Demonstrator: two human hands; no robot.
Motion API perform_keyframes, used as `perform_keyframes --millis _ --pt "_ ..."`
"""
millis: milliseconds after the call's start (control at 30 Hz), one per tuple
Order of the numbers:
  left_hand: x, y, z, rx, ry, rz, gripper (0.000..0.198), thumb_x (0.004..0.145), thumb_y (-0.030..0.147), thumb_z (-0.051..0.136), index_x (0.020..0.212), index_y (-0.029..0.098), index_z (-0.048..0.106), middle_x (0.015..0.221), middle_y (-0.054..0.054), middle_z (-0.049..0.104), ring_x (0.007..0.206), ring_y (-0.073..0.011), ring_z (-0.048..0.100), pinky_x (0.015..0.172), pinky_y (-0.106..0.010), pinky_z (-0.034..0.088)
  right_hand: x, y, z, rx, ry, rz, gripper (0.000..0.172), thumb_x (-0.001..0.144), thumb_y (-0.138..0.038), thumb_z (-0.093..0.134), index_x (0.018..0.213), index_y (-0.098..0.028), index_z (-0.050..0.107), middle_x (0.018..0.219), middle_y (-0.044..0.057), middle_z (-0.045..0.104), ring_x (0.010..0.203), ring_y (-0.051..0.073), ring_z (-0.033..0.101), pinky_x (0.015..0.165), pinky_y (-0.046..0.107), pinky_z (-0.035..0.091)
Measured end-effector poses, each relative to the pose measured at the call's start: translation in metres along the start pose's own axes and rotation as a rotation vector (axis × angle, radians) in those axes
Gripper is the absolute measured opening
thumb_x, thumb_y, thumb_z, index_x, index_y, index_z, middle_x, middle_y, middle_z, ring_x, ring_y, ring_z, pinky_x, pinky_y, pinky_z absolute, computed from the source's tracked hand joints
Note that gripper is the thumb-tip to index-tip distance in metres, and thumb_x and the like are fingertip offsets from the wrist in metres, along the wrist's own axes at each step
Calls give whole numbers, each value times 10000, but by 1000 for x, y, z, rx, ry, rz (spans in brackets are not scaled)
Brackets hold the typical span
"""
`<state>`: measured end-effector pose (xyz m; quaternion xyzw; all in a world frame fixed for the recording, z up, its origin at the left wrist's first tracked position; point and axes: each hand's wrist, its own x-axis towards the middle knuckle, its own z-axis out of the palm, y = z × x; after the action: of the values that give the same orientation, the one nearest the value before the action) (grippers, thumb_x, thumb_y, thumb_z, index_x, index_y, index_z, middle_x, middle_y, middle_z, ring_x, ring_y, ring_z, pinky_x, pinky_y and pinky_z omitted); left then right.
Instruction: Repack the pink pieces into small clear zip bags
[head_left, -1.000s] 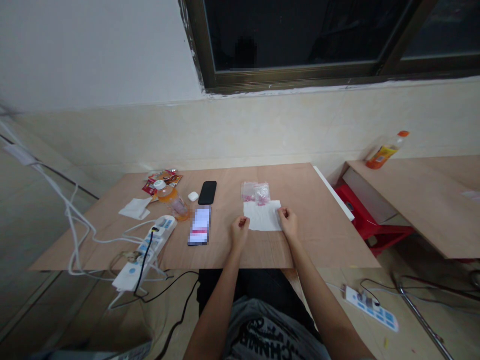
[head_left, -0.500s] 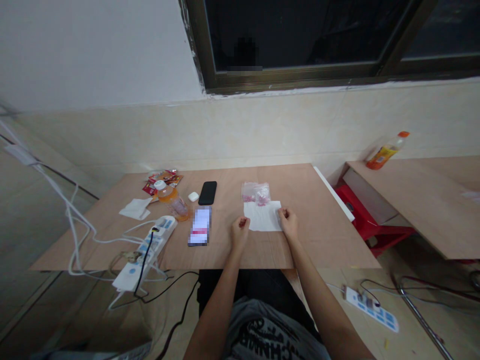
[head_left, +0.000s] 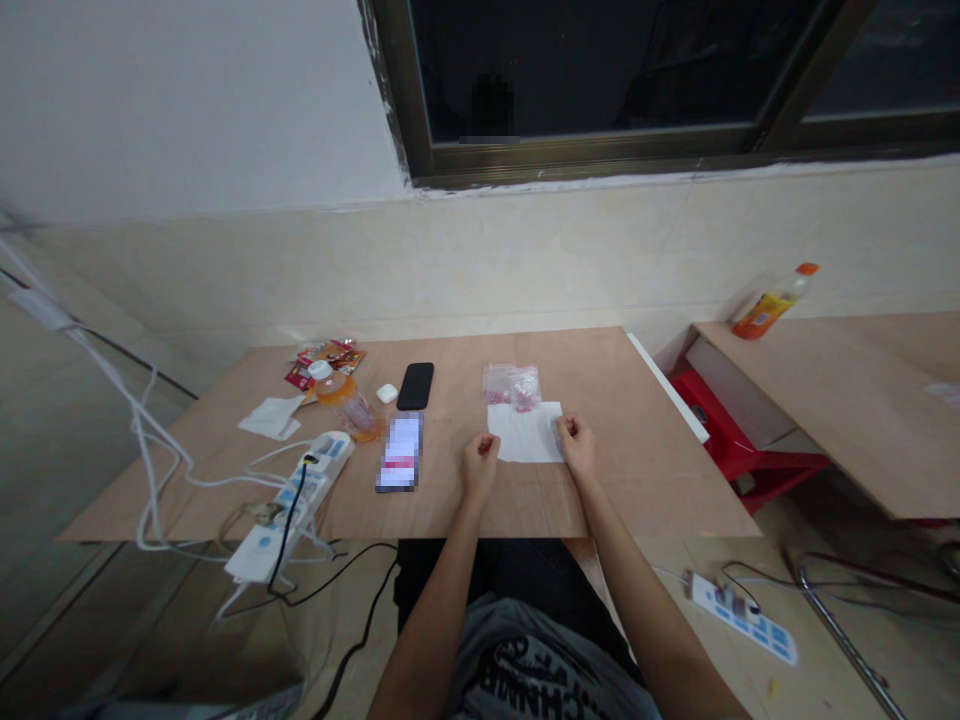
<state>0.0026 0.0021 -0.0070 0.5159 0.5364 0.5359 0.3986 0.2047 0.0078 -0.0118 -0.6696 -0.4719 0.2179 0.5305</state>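
Observation:
A white sheet of paper [head_left: 527, 436] lies flat on the wooden table, and my two hands rest at either side of it. At its left edge my left hand [head_left: 481, 460] is closed in a loose fist, with no object showing in the fingers. My right hand [head_left: 577, 444] is also curled closed against the paper's right edge; nothing shows in its grasp. Just beyond the paper, touching or overlapping its far edge, are small clear plastic bags [head_left: 513, 386] with tiny pinkish pieces inside. The pieces are too small to make out.
Left of my hands are a lit phone [head_left: 400, 453], a black phone [head_left: 415, 386], a small white case [head_left: 387, 393], an orange drink bottle [head_left: 347, 401], red wrappers [head_left: 301, 377], a tissue [head_left: 271, 417] and a power strip [head_left: 291, 512] with cables. A red stool [head_left: 724, 440] stands at right.

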Motion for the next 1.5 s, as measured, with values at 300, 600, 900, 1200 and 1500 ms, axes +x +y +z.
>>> perform_keyframes --millis 300,600,900,1200,1500 --pt "0 -1 0 3 -8 1 177 766 321 587 710 154 606 677 -13 606 649 -138 567 607 -228 418 0 1 0 -1 3 -7 351 792 -462 486 781 -140 624 641 18 579 615 154 508 590 252 383" --pt "0 2 0 -7 2 -23 161 757 309 590 715 154 606 674 -11 608 647 -138 569 608 -228 420 1 3 0 1 -2 -5 351 799 -461 480 786 -141 623 639 21 577 614 156 507 588 253 380" --pt "0 2 0 7 -5 -15 171 758 319 592 718 154 611 679 -18 613 649 -141 572 604 -230 422 1 5 1 1 3 -9 342 800 -455 480 786 -144 622 629 11 566 615 153 504 592 250 380" --pt "0 2 0 18 -3 -3 176 768 323 583 733 154 619 688 -19 618 659 -144 574 612 -233 424 1 5 1 -10 7 -7 332 800 -444 481 786 -144 622 643 12 574 605 150 506 592 252 381" --pt "-1 3 0 -14 4 -22 159 749 311 596 704 159 609 664 -6 608 635 -137 562 601 -231 414 -1 0 0 -12 9 -8 336 803 -448 478 786 -145 623 647 18 588 603 152 513 584 250 381"
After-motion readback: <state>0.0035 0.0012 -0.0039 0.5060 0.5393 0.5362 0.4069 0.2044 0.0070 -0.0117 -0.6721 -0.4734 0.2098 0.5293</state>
